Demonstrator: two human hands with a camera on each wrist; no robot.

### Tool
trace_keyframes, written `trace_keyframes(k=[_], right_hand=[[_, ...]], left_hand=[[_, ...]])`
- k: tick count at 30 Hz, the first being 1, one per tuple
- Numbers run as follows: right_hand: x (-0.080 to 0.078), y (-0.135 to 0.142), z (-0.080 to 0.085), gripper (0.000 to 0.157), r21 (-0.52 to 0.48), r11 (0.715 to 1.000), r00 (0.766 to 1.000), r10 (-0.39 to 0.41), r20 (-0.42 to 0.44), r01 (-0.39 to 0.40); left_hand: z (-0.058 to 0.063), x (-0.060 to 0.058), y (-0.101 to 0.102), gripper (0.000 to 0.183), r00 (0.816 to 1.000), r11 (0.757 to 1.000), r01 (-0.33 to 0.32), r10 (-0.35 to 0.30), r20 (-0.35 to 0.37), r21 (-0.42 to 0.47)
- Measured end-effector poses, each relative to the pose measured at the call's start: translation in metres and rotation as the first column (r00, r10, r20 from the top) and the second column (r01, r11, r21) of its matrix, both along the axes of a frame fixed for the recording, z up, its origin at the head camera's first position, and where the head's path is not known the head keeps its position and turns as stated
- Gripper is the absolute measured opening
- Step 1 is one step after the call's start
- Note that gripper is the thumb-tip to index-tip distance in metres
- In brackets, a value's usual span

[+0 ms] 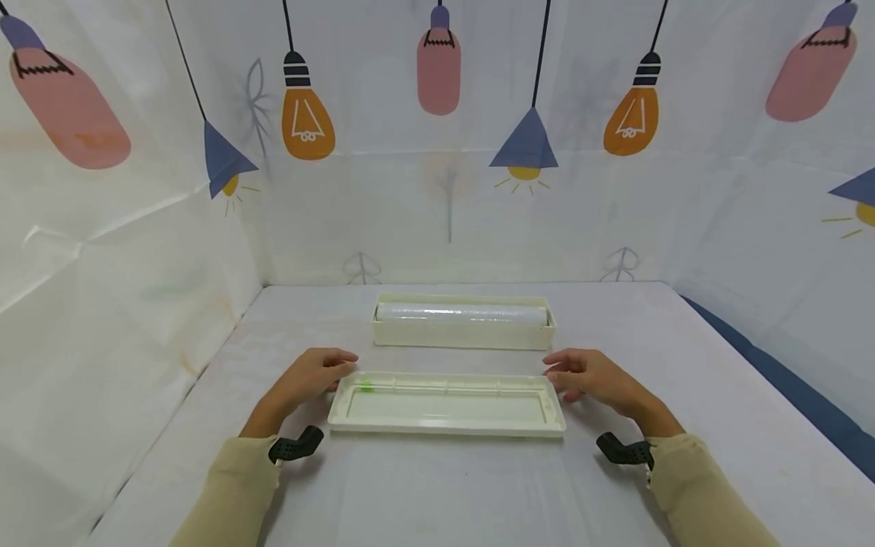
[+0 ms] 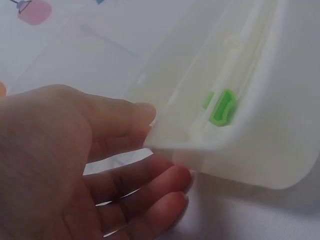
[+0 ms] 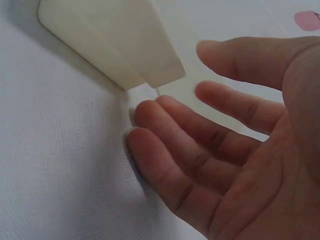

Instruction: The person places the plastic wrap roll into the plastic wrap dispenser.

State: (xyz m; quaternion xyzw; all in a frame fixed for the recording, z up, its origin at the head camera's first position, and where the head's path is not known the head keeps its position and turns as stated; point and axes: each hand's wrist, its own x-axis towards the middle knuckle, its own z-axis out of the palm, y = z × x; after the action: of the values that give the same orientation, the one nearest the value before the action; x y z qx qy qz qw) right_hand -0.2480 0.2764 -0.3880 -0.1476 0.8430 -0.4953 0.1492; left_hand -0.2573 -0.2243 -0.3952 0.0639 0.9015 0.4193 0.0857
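A long cream plastic lid [image 1: 444, 422] lies on the table with its hollow side up. A small green slider [image 2: 223, 108] sits inside near its left end. At the lid's left end is my left hand [image 1: 317, 374], thumb and fingers loosely bent, fingertips right at the corner. My right hand [image 1: 589, 374] is by the other end; the right wrist view shows its fingers spread and relaxed, a gap between them and the lid's corner. Behind the lid stands a matching cream box [image 1: 465, 336], holding a shiny roll of clear film [image 1: 462, 313].
A white cloth covers the table [image 1: 437, 494]. White sheeting [image 1: 383, 205] printed with lamps and bulbs hangs behind and at both sides. Dark blue fabric [image 1: 786, 372] shows past the table's right edge. Each wrist wears a black camera mount.
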Motion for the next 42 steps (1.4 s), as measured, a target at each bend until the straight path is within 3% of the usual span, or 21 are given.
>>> trace_keyframes(k=[12, 18, 30, 38, 42], right_hand=[[0.008, -0.007, 0.001, 0.058, 0.122, 0.992, 0.999, 0.044, -0.005, -0.043], [0.009, -0.013, 0.000, 0.054, 0.159, 0.987, 0.998, 0.036, -0.047, -0.028], [0.010, -0.015, -0.008, 0.042, -0.012, 0.998, 0.994, -0.059, -0.089, 0.058], [0.007, -0.020, -0.014, 0.043, -0.092, 0.988, 0.985, -0.137, -0.101, 0.128], [0.007, -0.021, -0.018, 0.045, -0.120, 0.981, 0.982, -0.164, -0.091, 0.153]], left_hand=[[-0.005, -0.002, 0.000, 0.036, 1.000, 0.999, 0.002, -0.001, 0.023, -0.054], [-0.006, -0.002, 0.000, 0.030, 1.000, 0.998, -0.005, 0.004, -0.019, -0.067], [-0.007, -0.004, 0.007, 0.026, 0.986, 0.994, -0.092, 0.099, -0.131, 0.059], [-0.006, -0.003, 0.007, 0.030, 0.980, 0.984, -0.146, 0.158, -0.122, 0.098], [-0.007, -0.002, 0.006, 0.033, 0.981, 0.979, -0.142, 0.159, -0.115, 0.144]])
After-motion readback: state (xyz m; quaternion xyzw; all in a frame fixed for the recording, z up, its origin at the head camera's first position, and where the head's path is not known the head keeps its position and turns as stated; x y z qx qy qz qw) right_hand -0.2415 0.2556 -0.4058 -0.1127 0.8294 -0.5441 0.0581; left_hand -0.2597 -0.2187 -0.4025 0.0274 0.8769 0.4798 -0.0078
